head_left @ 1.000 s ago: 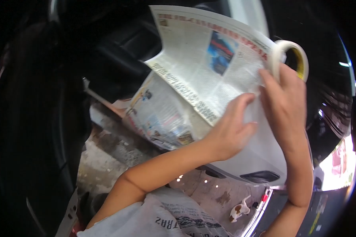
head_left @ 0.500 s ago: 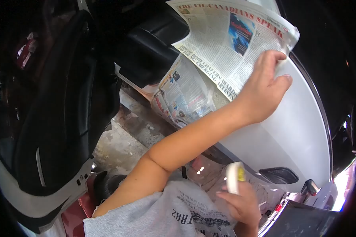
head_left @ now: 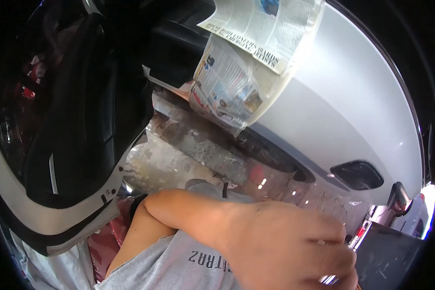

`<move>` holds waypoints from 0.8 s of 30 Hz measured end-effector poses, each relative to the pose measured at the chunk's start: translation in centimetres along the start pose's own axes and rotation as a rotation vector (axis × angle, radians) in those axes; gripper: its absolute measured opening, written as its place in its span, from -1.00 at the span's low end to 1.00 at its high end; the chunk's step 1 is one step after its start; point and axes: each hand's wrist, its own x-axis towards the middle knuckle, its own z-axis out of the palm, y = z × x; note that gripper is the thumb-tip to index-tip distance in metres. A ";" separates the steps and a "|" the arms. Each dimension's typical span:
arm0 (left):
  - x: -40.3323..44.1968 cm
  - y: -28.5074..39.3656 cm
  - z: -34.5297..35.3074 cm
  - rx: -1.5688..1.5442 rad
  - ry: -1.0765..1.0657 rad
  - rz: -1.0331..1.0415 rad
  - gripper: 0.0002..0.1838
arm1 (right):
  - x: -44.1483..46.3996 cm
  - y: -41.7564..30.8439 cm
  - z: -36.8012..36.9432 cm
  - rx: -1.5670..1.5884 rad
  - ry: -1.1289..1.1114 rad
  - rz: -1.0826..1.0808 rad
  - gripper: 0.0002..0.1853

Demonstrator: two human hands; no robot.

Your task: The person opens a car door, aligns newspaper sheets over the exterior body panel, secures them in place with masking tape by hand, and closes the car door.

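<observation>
My left hand [head_left: 285,244] fills the lower right, close to the camera. I see its back; the fingers bend away and are blurred, so whether they hold anything is hidden. My right hand and the tape roll it held do not show; the left hand covers that area. Ahead, a newspaper sheet [head_left: 290,29] hangs along the edge of a silver car panel [head_left: 353,92]. Below it, another printed sheet [head_left: 222,82] covers the door opening, with clear plastic-like film at its lower right.
An open car door with a black inner panel [head_left: 82,111] stands at the left. A dark seat [head_left: 179,53] shows inside the car. Worn concrete floor [head_left: 174,164] lies below. A dark recess [head_left: 356,175] sits in the silver panel, and a dark flat board [head_left: 389,253] is at lower right.
My left hand has left the newspaper's edge and come down and back towards my body. The newspaper stays on the panel. My right hand and the tape roll have gone from sight.
</observation>
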 end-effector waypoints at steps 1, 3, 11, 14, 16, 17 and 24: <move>0.4 0.2 -0.3 -0.005 0.045 0.060 -0.95 | -0.5 1.6 0.7 -0.007 0.007 0.045 -0.76; -0.1 0.5 -1.6 -0.074 -0.015 0.057 -0.86 | -1.4 4.2 1.9 -0.026 0.012 0.108 -0.76; -7.5 6.1 -9.3 -0.117 -0.807 -0.536 -0.75 | -5.1 9.2 6.6 -0.078 -0.025 0.241 -0.77; -10.9 9.7 -10.4 -0.189 -0.924 -0.697 -0.72 | -5.4 9.3 7.6 -0.096 -0.028 0.227 -0.78; -11.5 11.4 -11.1 -0.240 -1.020 -0.809 -0.70 | -5.6 9.1 8.0 -0.110 -0.026 0.202 -0.78; -11.5 12.2 -11.6 -0.257 -1.076 -0.874 -0.68 | -5.6 8.9 8.2 -0.111 -0.025 0.196 -0.78; -14.6 15.2 -14.9 -0.364 -1.229 -1.027 -0.49 | -4.9 7.6 8.1 -0.145 0.005 0.142 -0.79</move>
